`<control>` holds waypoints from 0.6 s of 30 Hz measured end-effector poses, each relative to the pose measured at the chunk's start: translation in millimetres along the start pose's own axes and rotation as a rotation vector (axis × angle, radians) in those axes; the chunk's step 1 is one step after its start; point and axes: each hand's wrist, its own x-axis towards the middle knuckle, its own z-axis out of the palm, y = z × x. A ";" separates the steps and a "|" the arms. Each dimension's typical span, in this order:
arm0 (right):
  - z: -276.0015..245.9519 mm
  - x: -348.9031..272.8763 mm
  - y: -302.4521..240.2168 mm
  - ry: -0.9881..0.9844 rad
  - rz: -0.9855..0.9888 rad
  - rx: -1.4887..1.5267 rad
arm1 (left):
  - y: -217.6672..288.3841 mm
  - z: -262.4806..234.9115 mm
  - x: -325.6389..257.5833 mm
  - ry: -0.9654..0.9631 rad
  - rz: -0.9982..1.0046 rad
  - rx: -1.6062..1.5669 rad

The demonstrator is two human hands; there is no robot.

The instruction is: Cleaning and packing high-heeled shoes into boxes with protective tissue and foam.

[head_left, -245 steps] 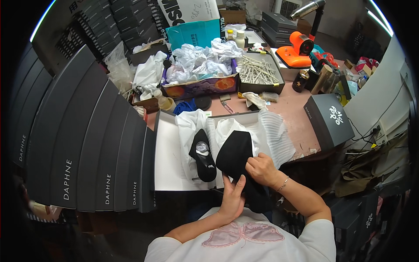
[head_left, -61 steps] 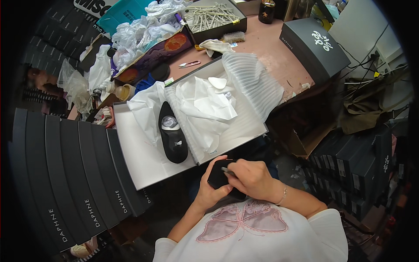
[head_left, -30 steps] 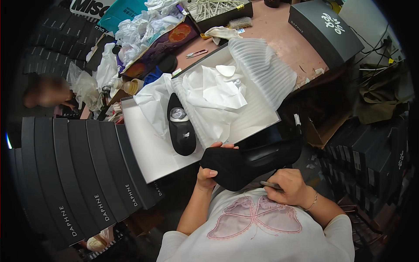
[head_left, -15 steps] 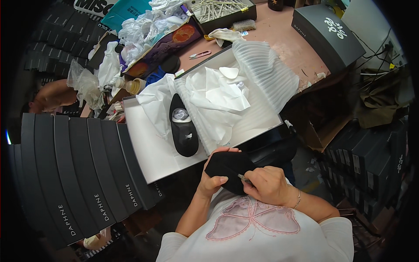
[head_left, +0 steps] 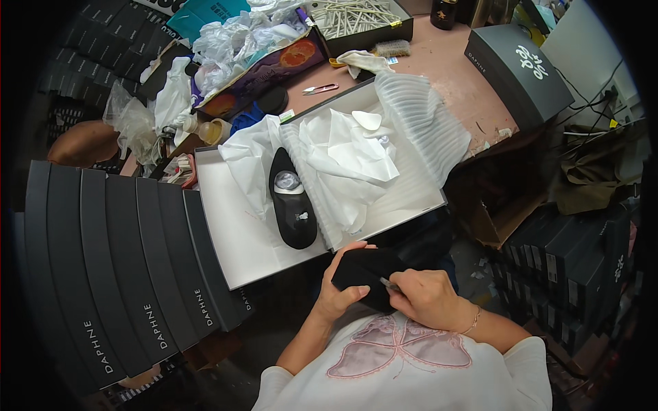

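Note:
My left hand (head_left: pixel 334 294) grips a black shoe (head_left: pixel 360 267) close to my body, thumb on the near side and fingers round the far side. Its full outline is partly covered by my hands. Closed fingers of my right hand (head_left: pixel 428 298) pinch a small metal tool (head_left: pixel 389 284), whose tip rests at the shoe's surface; most of the tool is hidden. In front of me, a matching black pointed shoe (head_left: pixel 295 226) with a clear stuffing ball inside lies in an open white-lined shoebox (head_left: pixel 229 253). White tissue paper (head_left: pixel 336 147) is spread beside it.
A ribbed foam sheet (head_left: pixel 428 127) hangs over the box's far right edge. Pink-handled snips (head_left: pixel 321 89) lie on the table beyond. Dark shoeboxes (head_left: pixel 110 253) stand at left, with more stacked at right (head_left: pixel 569 246). A purple carton (head_left: pixel 271 68) holds crumpled plastic.
The whole view has shifted slightly. Both hands, with the shoe and the tool, sit a little lower and to the right, and the right hand still works at the shoe's surface.

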 end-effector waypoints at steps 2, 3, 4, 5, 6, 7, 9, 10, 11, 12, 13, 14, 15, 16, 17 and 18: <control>-3.4 -2.2 -2.8 0.034 0.001 -0.026 | 6.9 5.7 -1.2 -0.022 -0.011 0.089; 2.3 9.7 1.7 0.033 -0.035 -0.052 | 10.6 5.8 1.9 -0.050 0.014 0.139; 14.6 28.0 5.9 0.061 -0.086 -0.017 | 4.5 8.0 3.2 -0.052 0.039 0.076; 22.3 40.5 8.3 0.092 -0.137 0.015 | -2.3 1.2 -8.1 -0.058 -0.176 0.076; 17.5 40.0 6.3 0.082 -0.150 -0.010 | -9.3 -1.4 -10.9 -0.093 -0.139 0.102; 17.1 42.2 3.8 0.067 -0.169 -0.035 | -4.4 -1.2 -7.4 -0.121 -0.094 0.125; 11.8 31.0 0.4 0.042 -0.126 -0.046 | 6.6 9.7 -0.7 -0.037 -0.050 0.014; 4.5 11.8 5.7 0.021 -0.073 -0.037 | 10.5 13.0 5.1 0.008 -0.019 -0.052; -2.1 -5.8 10.5 -0.002 -0.004 -0.009 | 6.8 9.0 5.5 0.014 -0.010 -0.077; -13.0 -19.9 7.5 -0.057 0.077 0.019 | 5.3 5.5 4.7 0.005 -0.009 -0.116; -28.1 -29.2 5.0 -0.163 0.185 0.104 | 6.3 1.6 5.1 -0.006 -0.010 -0.152; -44.7 -32.8 8.1 -0.268 0.189 0.097 | 10.9 -2.6 6.7 -0.022 0.015 -0.201; -57.8 -37.6 16.1 -0.290 0.249 0.093 | 18.0 -7.0 9.1 -0.042 0.040 -0.243; -73.2 -28.2 18.0 -0.170 0.362 0.154 | 23.6 -10.7 11.5 -0.057 0.070 -0.281; -87.7 -12.2 16.2 -0.049 0.482 0.216 | 31.0 -12.9 15.3 -0.092 0.084 -0.274; -94.5 9.9 20.6 0.065 0.458 0.283 | 40.3 -15.5 19.7 -0.122 0.101 -0.268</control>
